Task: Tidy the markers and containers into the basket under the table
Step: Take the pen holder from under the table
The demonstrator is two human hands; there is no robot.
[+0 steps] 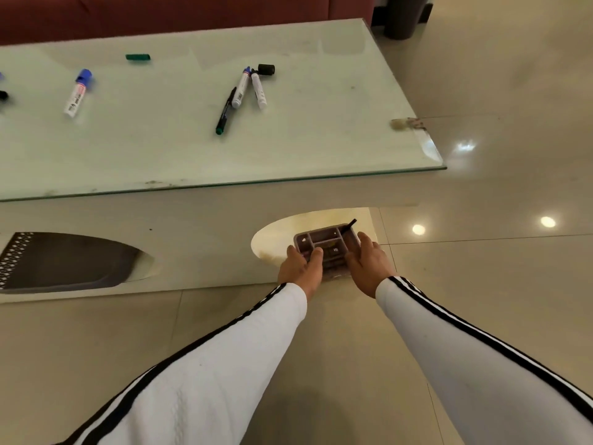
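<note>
Where the table point(321, 149)'s white base has an arched opening on the right, I hold a small divided container point(324, 244) low by the floor point(481, 284), between both hands. My left hand point(300, 269) grips its left edge, fingers and thumb curled round it; my right hand point(369, 263) clasps its right side. A thin black stick point(349, 227) juts from the container's far right corner. The dark basket point(64, 264), with a perforated rim, sits in another opening well to the left. On the glass tabletop lie a blue-capped marker point(77, 93) at the left, a green cap point(138, 57) farther back, and in the middle a slim white marker point(240, 88), a second white marker point(259, 89) just beside it, a black pen point(225, 110) and a black cap point(266, 69).
</note>
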